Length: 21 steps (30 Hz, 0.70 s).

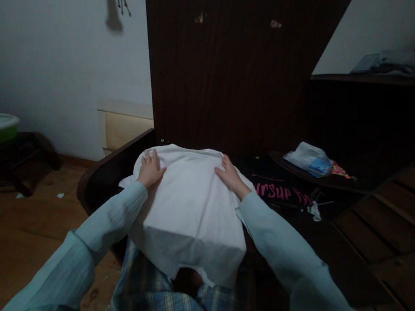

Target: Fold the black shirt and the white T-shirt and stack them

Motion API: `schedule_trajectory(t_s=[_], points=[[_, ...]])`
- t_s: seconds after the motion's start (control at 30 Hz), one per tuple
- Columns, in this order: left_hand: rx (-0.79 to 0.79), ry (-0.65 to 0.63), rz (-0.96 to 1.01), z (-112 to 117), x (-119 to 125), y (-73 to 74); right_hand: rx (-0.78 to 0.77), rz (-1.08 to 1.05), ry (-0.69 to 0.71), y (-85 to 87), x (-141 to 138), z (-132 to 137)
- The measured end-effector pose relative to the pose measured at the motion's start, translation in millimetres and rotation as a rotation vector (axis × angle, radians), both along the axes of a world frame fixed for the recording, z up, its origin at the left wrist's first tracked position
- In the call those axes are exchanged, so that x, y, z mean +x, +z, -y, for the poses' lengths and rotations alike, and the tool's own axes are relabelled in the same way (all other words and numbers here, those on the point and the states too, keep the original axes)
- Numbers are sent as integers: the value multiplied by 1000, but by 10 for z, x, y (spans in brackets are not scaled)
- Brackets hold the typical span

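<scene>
Left hand (151,169) and right hand (229,176) press open and flat on the white cotton shirt (188,214), centred on the dark wooden desk (104,180). Tall dark ribbed wardrobe (233,68) at twelve o'clock, brown wooden floor (12,237) at eight.

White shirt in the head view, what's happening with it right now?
A person in pale blue sleeves has both hands flat on the white shirt, which is spread over a dark surface. The left hand and right hand rest near its far corners, neither gripping. The shirt's near edge hangs off over a plaid cloth. A black garment with pink lettering lies to the right.
</scene>
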<state>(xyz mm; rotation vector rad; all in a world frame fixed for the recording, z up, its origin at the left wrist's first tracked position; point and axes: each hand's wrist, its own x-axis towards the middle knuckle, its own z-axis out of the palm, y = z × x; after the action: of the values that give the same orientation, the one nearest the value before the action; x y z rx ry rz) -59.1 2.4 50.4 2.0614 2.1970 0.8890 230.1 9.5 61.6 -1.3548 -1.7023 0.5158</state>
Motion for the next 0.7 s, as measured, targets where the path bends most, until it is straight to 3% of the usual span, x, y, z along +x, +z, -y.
schedule_trajectory(t_s=[0.13, 0.3, 0.5, 0.7], points=[[-210, -49, -235, 87, 174, -275, -179, 428, 12, -352, -240, 84], [-333, -92, -357, 153, 66, -494, -289, 685, 4, -619, -336, 194], [-389, -50, -355, 96, -151, -547, -236, 745, 17, -758, -384, 176], [-384, -22, -364, 4, -229, -514, -105, 690, 122, -764, -313, -87]])
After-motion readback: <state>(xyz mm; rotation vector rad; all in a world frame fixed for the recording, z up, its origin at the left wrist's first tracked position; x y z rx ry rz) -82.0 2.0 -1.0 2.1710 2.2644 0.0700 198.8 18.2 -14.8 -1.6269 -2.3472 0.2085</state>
